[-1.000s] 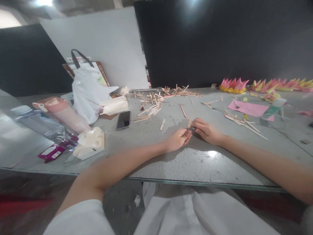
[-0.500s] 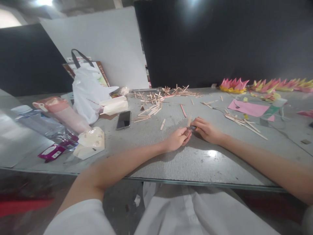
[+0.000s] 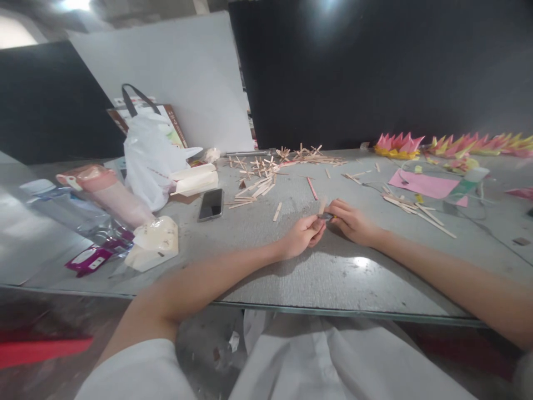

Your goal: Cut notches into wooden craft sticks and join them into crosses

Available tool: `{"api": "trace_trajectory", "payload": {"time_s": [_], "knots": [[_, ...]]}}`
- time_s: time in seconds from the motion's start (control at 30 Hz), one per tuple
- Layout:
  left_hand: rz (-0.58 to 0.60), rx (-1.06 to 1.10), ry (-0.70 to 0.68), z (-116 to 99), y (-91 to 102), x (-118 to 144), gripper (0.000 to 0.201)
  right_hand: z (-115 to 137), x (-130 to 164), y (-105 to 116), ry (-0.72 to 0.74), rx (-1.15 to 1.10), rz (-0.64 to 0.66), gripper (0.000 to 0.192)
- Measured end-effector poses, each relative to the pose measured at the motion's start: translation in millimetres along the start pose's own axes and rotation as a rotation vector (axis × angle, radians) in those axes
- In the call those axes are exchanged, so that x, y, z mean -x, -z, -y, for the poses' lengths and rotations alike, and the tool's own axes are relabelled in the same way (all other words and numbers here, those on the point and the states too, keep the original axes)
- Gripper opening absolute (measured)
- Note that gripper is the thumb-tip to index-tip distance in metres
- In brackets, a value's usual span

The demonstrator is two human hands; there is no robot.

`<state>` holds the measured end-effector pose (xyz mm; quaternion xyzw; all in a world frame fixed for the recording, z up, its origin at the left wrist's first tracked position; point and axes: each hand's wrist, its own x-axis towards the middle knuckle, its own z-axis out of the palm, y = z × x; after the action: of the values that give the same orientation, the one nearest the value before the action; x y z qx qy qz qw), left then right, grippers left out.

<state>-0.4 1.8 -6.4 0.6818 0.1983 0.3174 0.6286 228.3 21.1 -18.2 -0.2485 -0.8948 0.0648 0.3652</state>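
Over the middle of the table my two hands meet. My left hand (image 3: pixel 306 235) is closed, fingers wrapped round a flat wooden craft stick (image 3: pixel 322 206) whose pale end points up. My right hand (image 3: pixel 350 221) grips a small dark tool (image 3: pixel 325 217) with a bit of yellow by the fingers. The tool's tip lies against the stick at the left thumb. Its exact kind is too blurred and covered to tell. Left of the hands, a short stick (image 3: pixel 277 211) lies alone on the table. Beyond them lies a red-and-white striped stick (image 3: pixel 312 189).
A heap of craft sticks (image 3: pixel 266 166) lies at the back, with more sticks (image 3: pixel 416 208) to the right. A phone (image 3: pixel 211 204), plastic bag (image 3: pixel 145 155), bottles (image 3: pixel 104 191) and purple packet (image 3: pixel 88 260) stand left. Pink paper (image 3: pixel 422 183) and folded paper flowers (image 3: pixel 398 145) lie right.
Hardly anything differs. Both hands stay in place, with the stick and the dark tool still between them.
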Motion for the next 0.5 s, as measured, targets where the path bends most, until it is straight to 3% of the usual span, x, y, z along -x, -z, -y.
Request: {"api": "trace_trajectory", "payload": {"time_s": [0.5], "knots": [[-0.026,-0.081,-0.011,0.4,0.1,2.1,0.053,0.7,-0.5,2.1,-0.018,0.014,-0.008,0.035]]}}
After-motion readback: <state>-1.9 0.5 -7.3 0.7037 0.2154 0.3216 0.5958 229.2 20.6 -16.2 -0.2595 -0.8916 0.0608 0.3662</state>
